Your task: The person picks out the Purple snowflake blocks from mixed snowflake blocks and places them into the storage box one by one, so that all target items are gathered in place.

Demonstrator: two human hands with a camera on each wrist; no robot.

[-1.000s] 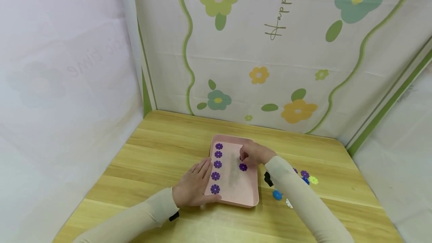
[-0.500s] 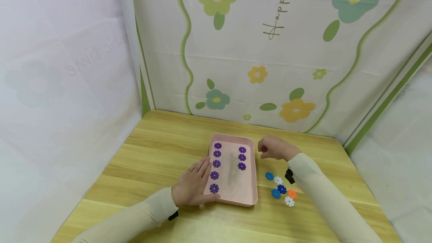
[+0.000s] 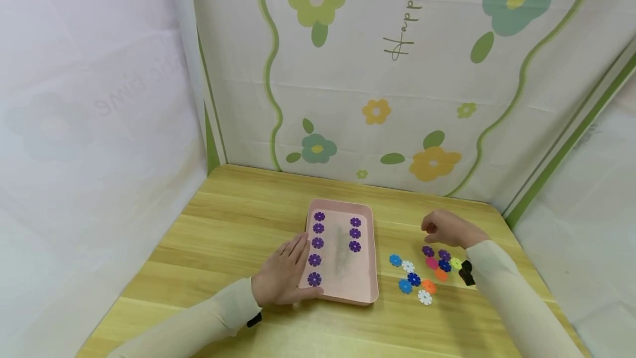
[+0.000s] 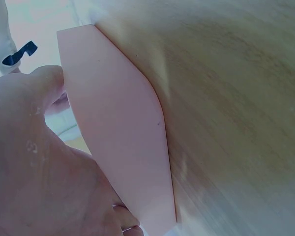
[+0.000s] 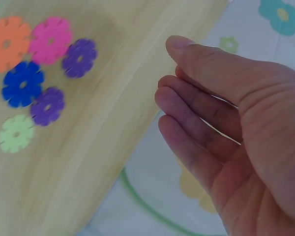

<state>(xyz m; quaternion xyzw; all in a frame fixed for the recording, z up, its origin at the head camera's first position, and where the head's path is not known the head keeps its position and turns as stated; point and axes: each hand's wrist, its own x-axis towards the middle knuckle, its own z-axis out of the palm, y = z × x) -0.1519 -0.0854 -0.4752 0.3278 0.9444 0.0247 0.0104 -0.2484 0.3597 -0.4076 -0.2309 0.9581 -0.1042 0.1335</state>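
My left hand [image 3: 280, 272] rests on the near left corner of a pink tray [image 3: 365, 295], fingers straight along one side and thumb along the front rim. In the left wrist view the tray's outer wall [image 4: 120, 123] shows beside that hand. Inside the tray, several purple notched discs [image 3: 317, 243] form a left column, and three purple discs [image 3: 355, 233] form a right one. My right hand [image 3: 452, 228] hovers above the table, just beyond two loose purple discs [image 3: 428, 251]. Its fingers are loosely bent and hold nothing, as the right wrist view of the hand [image 5: 226, 118] shows.
Right of the tray lie several loose notched discs: blue [image 3: 405, 286], white [image 3: 424, 297], orange [image 3: 441, 274], pink [image 3: 432, 263] and yellow-green [image 3: 455, 263]. A flower-printed cloth wall [image 3: 348, 70] stands behind the wooden table [image 3: 238, 209].
My right hand has let go of a purple disc at the top of the tray's right column and moved right, over the loose discs. The left hand stays on the tray.
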